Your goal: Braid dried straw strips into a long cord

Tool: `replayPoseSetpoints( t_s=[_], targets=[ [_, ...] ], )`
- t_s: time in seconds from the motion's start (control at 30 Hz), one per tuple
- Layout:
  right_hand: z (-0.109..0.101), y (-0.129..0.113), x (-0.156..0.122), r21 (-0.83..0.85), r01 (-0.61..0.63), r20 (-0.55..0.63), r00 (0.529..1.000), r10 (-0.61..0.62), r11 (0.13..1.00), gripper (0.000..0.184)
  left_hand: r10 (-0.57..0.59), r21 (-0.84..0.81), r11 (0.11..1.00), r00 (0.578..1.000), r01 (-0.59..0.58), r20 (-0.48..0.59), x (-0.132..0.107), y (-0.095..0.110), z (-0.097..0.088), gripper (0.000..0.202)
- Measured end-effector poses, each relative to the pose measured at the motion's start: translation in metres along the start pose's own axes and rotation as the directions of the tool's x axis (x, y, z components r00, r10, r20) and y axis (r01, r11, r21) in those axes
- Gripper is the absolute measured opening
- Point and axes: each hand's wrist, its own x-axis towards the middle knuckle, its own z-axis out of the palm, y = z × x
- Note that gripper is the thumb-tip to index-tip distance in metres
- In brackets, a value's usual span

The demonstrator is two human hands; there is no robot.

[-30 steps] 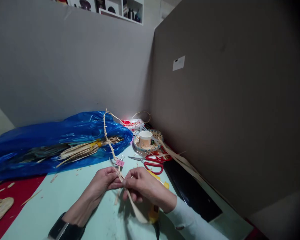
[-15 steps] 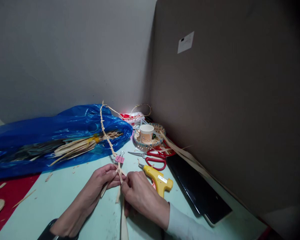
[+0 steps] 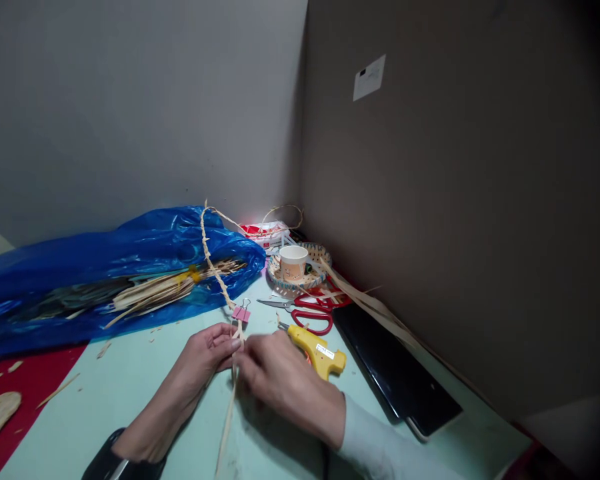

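A plaited straw braid (image 3: 209, 257) comes down from the back to a pink binder clip (image 3: 241, 313), which is clamped across it. Just below the clip, my left hand (image 3: 207, 353) pinches the pale straw strips between thumb and fingers. My right hand (image 3: 285, 380), slightly blurred, is curled against the same strips from the right, its fingertips closed at them and partly hidden. One long loose straw strip (image 3: 225, 433) trails down toward me between the hands. A yellow glue gun (image 3: 315, 348) lies just beyond my right hand.
Red-handled scissors (image 3: 313, 313) lie behind the glue gun. A paper cup (image 3: 293, 263) stands in a woven tray (image 3: 285, 287). At right is a black flat device (image 3: 395, 367). A blue plastic bag (image 3: 105, 247) with a straw bundle (image 3: 160, 290) spreads along the left, below the wall.
My right hand has shifted slightly and now blurs with motion. The loose strip's lower end has swung to the left, and the shorter strip ends below the hands no longer show.
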Motion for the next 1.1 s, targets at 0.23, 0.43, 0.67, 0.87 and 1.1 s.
replayPoseSetpoints(
  t_s=[0.23,0.43,0.67,0.87,1.1],
  targets=[
    [-0.003,0.026,0.022,-0.043,0.065,-0.072,0.995,-0.068,0.997,0.016,-0.020,0.001,1.000,1.000,0.020,0.010,0.001,0.004,0.002,0.040],
    [0.003,0.019,0.040,0.082,-0.017,0.097,0.995,0.009,0.997,0.013,0.022,0.055,0.998,0.999,-0.023,0.024,0.002,0.001,0.002,0.038],
    [0.008,0.025,0.049,0.213,0.006,0.015,1.000,-0.009,0.977,0.024,0.108,0.182,0.976,0.991,-0.121,0.081,0.002,-0.001,0.001,0.024],
    [0.023,0.032,0.054,0.370,-0.062,-0.052,0.995,0.088,0.927,0.018,0.069,0.249,0.965,0.995,-0.085,0.071,0.002,0.004,0.003,0.026],
    [0.021,0.030,0.056,0.371,-0.086,-0.040,0.993,0.108,0.925,0.014,0.045,0.427,0.903,0.999,-0.051,0.024,0.004,0.008,0.000,0.020]
  ],
)
